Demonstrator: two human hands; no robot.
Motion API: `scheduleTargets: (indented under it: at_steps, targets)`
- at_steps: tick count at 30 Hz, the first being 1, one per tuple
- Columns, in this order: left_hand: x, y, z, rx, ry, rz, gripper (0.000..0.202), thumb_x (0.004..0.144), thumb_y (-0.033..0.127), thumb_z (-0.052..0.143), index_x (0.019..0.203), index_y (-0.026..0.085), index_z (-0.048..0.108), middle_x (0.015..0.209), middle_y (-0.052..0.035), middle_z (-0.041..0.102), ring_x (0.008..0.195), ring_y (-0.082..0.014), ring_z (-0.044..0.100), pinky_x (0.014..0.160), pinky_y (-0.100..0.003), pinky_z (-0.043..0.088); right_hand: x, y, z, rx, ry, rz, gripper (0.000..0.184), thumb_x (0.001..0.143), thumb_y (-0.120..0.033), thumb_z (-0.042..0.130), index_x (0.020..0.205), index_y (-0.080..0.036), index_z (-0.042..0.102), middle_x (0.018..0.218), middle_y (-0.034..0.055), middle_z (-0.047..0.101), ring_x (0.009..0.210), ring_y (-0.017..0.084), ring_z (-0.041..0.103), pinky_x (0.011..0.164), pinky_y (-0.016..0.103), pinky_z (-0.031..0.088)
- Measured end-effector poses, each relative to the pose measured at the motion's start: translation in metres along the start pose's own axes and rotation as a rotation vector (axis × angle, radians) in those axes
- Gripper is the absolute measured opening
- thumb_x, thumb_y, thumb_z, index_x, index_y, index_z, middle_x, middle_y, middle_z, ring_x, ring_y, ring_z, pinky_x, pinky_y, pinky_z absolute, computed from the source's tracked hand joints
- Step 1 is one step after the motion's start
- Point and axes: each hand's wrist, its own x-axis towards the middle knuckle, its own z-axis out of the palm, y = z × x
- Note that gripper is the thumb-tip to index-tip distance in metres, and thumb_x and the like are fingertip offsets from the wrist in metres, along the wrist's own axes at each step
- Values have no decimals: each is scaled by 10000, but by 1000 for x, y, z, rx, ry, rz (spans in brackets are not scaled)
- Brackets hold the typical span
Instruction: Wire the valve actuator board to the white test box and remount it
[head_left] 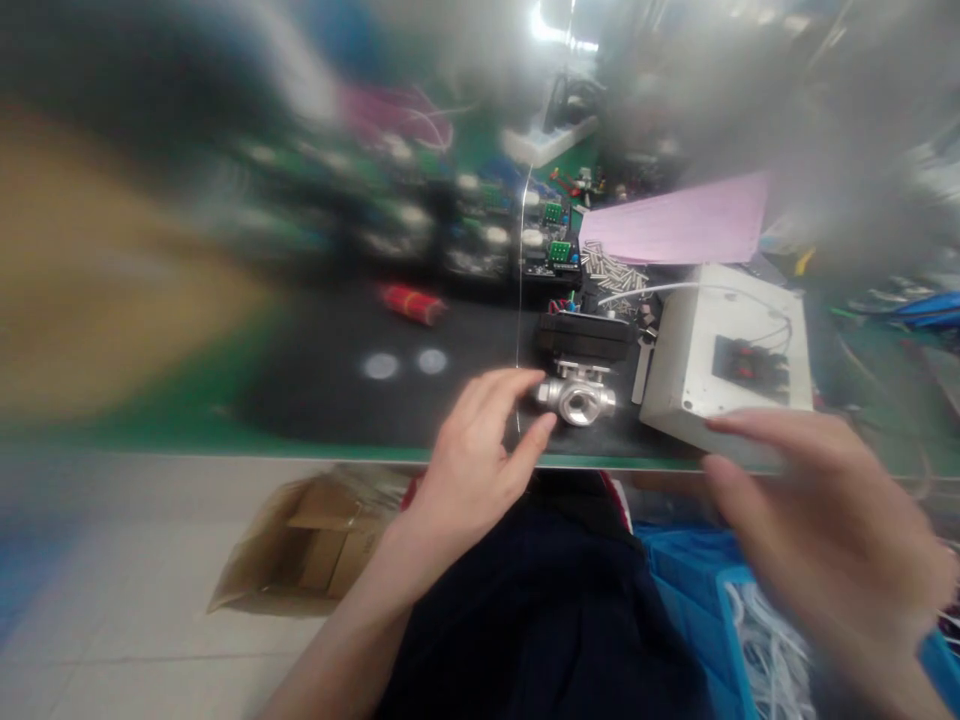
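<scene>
A steel three-way ball valve (580,402) rests on the black mat near the bench's front edge. Its black actuator box (585,337) sits behind and above it, with a few wires at the back. My left hand (484,440) curves around the valve's left port, fingertips on the upper side and thumb on the lower. To the right, my right hand (832,510) is blurred, its thumb and fingers apart and nothing visible between them. It is nearest to the front of a white control box (679,375), which carries a dark panel and a pale cable.
Circuit boards (551,245) line the back of the mat (337,390), beside a heap of metal pins (611,270) and a pink sheet (679,220). A red roll-shaped item (412,303) and two white discs (406,364) lie left. Below are a cardboard box (300,545) and blue bin (686,570).
</scene>
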Motion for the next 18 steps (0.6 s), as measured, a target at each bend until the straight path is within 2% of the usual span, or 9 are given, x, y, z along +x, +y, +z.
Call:
scheduleTargets:
  at_steps: [3,7,11,14,16,18]
  targets:
    - [5,-1,0,19,3,-12,408,1051,265,690,1443,242,579,1410,-56,646,1249,-230,632,1128,-395,507,14,-21,37,79,-126,16,519,929,-223,769,1432,-260,645,1417,110,676,1324,301,651,1135,481,564]
    - [15,0,-5,-27,41,-48,469,1052,286,693,1491,258,530,1424,-55,657,1204,-219,665,1060,-365,552,25,-29,70,183,-48,120,602,968,-223,725,1539,-226,534,1618,136,507,1522,328,494,1287,588,425]
    - [37,0,-8,-120,71,-117,538,1056,398,701,1527,257,483,1490,-77,631,1218,-236,684,1031,-368,568,27,-34,90,141,-54,147,850,950,-318,768,1675,-206,340,1730,153,360,1593,347,399,1315,600,382]
    - [59,-3,-4,-229,30,-179,533,1067,542,650,1486,240,519,1440,-86,671,1188,-246,711,1016,-371,573,23,-36,104,125,-81,213,1062,917,-414,813,1730,-188,169,1770,178,273,1616,367,359,1321,616,354]
    - [72,-6,1,-265,-1,-206,527,1057,618,621,1412,230,587,1343,-94,722,1152,-274,729,970,-379,581,17,-36,114,133,-103,268,1109,913,-453,815,1737,-182,124,1767,194,276,1616,382,357,1309,632,361]
    - [81,-9,6,-244,-14,-210,515,1038,652,625,1332,229,651,1271,-103,745,1146,-310,729,947,-393,577,11,-35,123,154,-109,330,1091,928,-471,796,1738,-180,125,1741,210,331,1585,391,412,1273,630,416]
